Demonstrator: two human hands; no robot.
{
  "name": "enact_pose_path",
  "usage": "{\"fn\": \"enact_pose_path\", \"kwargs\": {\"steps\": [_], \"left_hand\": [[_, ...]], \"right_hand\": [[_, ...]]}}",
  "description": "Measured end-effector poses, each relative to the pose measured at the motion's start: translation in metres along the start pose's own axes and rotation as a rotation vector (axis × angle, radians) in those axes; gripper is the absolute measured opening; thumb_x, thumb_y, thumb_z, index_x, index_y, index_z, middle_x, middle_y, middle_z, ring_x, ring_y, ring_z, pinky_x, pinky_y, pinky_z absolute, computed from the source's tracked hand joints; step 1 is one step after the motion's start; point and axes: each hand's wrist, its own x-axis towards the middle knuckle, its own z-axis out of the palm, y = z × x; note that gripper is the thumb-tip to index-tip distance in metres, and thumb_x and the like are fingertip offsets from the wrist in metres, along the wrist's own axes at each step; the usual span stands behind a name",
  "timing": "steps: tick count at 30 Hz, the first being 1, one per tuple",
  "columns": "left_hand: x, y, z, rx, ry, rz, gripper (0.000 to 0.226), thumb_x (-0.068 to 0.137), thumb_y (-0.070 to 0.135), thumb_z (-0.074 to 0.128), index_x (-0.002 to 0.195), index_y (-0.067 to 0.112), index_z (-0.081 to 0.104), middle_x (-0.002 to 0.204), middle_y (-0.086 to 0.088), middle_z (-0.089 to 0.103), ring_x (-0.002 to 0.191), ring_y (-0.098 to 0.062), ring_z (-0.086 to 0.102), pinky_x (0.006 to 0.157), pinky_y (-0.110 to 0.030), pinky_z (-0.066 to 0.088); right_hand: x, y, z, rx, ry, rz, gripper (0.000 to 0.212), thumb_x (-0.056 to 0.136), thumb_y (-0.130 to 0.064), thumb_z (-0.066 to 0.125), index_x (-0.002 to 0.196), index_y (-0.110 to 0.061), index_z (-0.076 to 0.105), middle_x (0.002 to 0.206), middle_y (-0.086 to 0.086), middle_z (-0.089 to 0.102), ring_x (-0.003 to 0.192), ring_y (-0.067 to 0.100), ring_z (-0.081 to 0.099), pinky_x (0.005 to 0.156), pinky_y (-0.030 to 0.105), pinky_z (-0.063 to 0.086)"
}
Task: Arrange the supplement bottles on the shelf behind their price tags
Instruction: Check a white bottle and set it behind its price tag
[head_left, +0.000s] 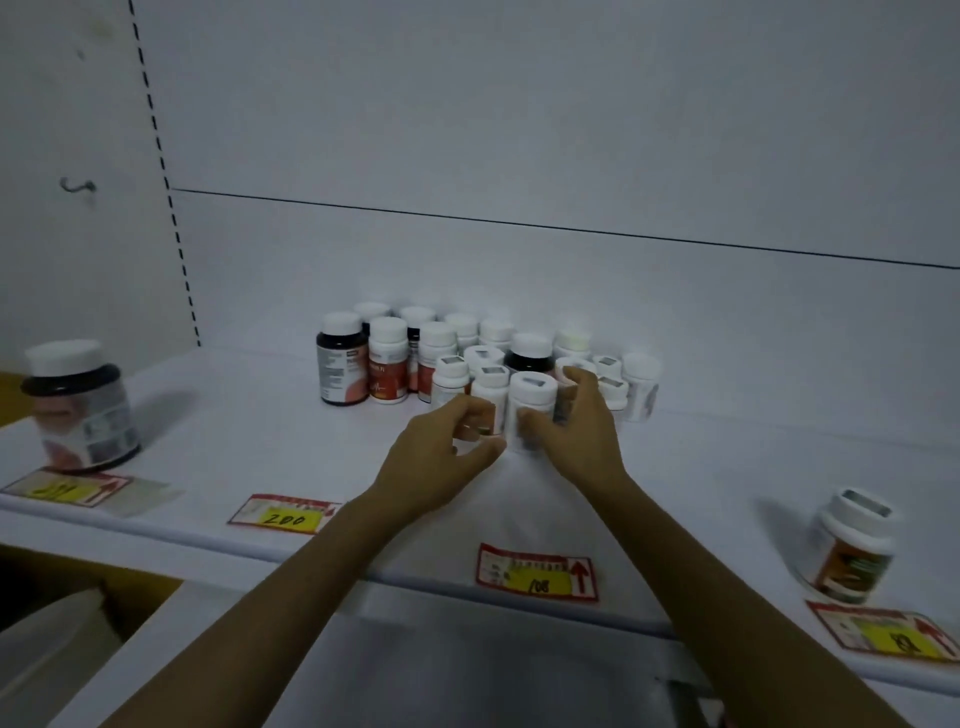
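White shelf (727, 467), front edge carrying four red-and-yellow price tags. Placed so far, by the look of it: large dark jar (80, 405) behind the far-left tag (67, 488); small orange-labelled bottle (852, 548) behind the far-right tag (883, 631). Still empty — the spots behind the "200" tag (285, 514) and the "108" tag (537, 571). Remaining stock: cluster of supplement bottles (467, 353) bunched mid-shelf, well back from the tags. Left hand (441, 452) curled around a white-capped bottle (488, 397) at the cluster's front; right hand (571, 431) wrapped around its neighbour (530, 405), fingers partly spread. Judged early-stage — most bottles unsorted.
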Motion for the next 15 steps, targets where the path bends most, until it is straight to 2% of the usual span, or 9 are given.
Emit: {"fn": "enact_pose_path", "kwargs": {"steps": [3,5,9,11,13,15], "left_hand": [[0.011,-0.017,0.005,-0.007,-0.047,0.048,0.04,0.082,0.036,0.064,0.119,0.022,0.054,0.116,0.007,0.062,0.101,-0.006,0.058,0.084,-0.022,0.049],[0.014,-0.023,0.01,-0.035,-0.025,0.094,0.041,0.083,0.032,0.064,0.121,0.021,0.051,0.116,0.004,0.061,0.101,-0.006,0.057,0.085,-0.021,0.049],[0.011,-0.027,0.02,-0.028,0.083,0.254,0.045,0.083,0.029,0.065,0.125,0.018,0.051,0.107,0.002,0.066,0.091,-0.005,0.058,0.079,-0.02,0.051],[0.011,-0.026,0.019,-0.031,0.099,0.276,0.047,0.082,0.029,0.066,0.126,0.018,0.05,0.11,0.002,0.065,0.093,-0.005,0.057,0.079,-0.024,0.053],[0.012,-0.026,0.019,-0.051,0.132,0.268,0.053,0.082,0.031,0.065,0.129,0.017,0.047,0.119,0.0,0.061,0.101,-0.008,0.056,0.083,-0.028,0.053],[0.012,-0.024,0.018,-0.072,0.181,0.239,0.06,0.084,0.041,0.058,0.136,0.017,0.041,0.133,-0.002,0.053,0.116,-0.014,0.052,0.093,-0.029,0.049]], "right_hand": [[0.003,0.017,0.02,-0.026,0.042,0.08,0.063,0.076,-0.029,0.075,0.129,-0.018,0.042,0.129,0.0,0.056,0.116,0.019,0.056,0.095,0.036,0.047],[0.001,0.027,0.029,-0.034,0.07,0.113,0.062,0.074,-0.031,0.076,0.126,-0.02,0.044,0.128,-0.001,0.058,0.113,0.017,0.057,0.093,0.036,0.049],[-0.003,0.03,0.029,-0.052,0.064,0.145,0.051,0.076,-0.031,0.075,0.119,-0.015,0.051,0.115,-0.004,0.061,0.094,0.009,0.058,0.074,0.019,0.047],[-0.004,0.021,0.026,-0.006,0.066,0.168,0.045,0.079,-0.027,0.074,0.117,-0.014,0.053,0.11,-0.004,0.062,0.087,0.006,0.06,0.07,0.017,0.048],[-0.006,0.01,0.02,0.162,0.079,0.204,0.034,0.083,-0.022,0.069,0.112,-0.012,0.056,0.106,0.004,0.066,0.092,0.016,0.065,0.078,0.029,0.056],[-0.007,-0.004,0.01,0.327,0.04,0.209,0.02,0.086,-0.018,0.063,0.106,-0.015,0.059,0.104,0.004,0.068,0.101,0.026,0.065,0.085,0.037,0.056]]}}
